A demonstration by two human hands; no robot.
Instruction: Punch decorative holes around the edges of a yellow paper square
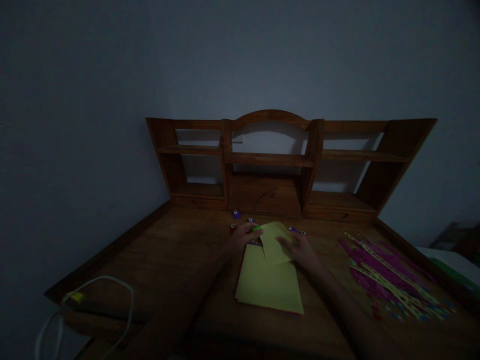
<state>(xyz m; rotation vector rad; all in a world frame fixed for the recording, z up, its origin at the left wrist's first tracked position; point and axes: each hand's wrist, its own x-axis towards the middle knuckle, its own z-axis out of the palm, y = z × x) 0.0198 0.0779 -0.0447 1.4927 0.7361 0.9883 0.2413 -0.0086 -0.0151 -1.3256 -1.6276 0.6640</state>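
My left hand (pixel 241 238) is closed on a small green paper punch (pixel 257 228), at the left edge of a loose yellow sheet of paper (pixel 276 235). Pinched at its right side by my right hand (pixel 301 251), that sheet is lifted and tilted. Under it lies a stack of coloured paper (pixel 268 289), yellow on top with a reddish edge showing. Beyond my hands, several small punches with white round tops lie on the desk, among them a purple punch (pixel 236 214) and a red punch (pixel 233 228). The punch's jaws are too dark to make out.
Yellow paper strips with holes (pixel 393 282) and magenta paper strips (pixel 375 260) are heaped at the right, with small scraps around them. A wooden shelf unit (pixel 268 159) stands along the desk's back. A white cable (pixel 132 295) loops over the front left edge near a yellow item (pixel 76 297).
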